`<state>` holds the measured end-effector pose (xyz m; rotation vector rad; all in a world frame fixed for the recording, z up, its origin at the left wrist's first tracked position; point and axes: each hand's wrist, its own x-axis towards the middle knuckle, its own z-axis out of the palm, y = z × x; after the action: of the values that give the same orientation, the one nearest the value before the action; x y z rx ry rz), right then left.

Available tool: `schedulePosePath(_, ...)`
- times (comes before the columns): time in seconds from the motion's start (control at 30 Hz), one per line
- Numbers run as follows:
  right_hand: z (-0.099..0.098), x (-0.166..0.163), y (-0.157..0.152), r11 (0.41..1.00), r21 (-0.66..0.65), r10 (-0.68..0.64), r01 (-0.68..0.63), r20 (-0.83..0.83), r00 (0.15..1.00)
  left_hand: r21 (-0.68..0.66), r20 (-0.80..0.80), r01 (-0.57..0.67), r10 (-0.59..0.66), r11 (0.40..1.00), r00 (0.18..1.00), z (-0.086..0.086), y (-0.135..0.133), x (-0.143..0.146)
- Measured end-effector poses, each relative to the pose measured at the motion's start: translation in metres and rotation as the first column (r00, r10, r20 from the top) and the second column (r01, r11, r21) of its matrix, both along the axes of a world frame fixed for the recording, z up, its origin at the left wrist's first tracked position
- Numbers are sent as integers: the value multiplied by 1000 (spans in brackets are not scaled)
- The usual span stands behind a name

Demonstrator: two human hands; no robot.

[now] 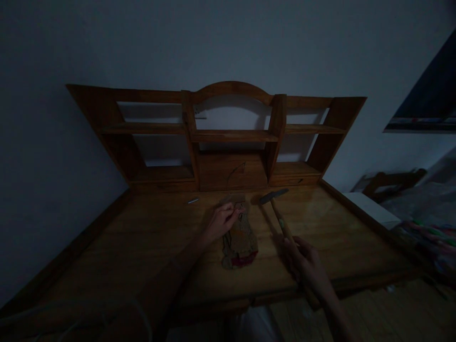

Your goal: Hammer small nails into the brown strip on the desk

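Note:
My right hand is wrapped round the wooden handle of a hammer. The hammer's dark metal head is held up over the desk, to the right of a ragged flat brown piece like cardboard. That piece lies flat on the desk and has dark lines and a red patch at its near end. Over its far part my left hand is closed in a pinch, fingertips at its surface. Whatever sits between those fingertips is too small and dim to make out.
The wooden desk carries a shelf unit along its back. A thin metal piece lies left of my left hand. Beyond the desk's raised right edge are a white surface, a wooden chair back and a colourful heap.

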<state>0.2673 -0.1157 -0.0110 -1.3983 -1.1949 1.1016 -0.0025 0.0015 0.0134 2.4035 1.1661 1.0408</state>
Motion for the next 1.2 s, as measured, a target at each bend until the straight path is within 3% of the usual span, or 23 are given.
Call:
schedulePosePath(0.2, 8, -2, -3, 999, 32, 27, -28, 20, 999, -38, 3, -81, 81, 996, 997, 1, 3, -1)
schedulePosePath(0.7, 8, -3, -2, 1000, 6, -7, 7, 10, 1000, -144, 132, -60, 79, 988, 988, -3, 8, -1)
schedulePosePath(1.2, 4, -1, -3, 1000, -17, 3, -3, -3, 1000, -95, 125, -84, 96, 992, 987, -1, 6, -2)
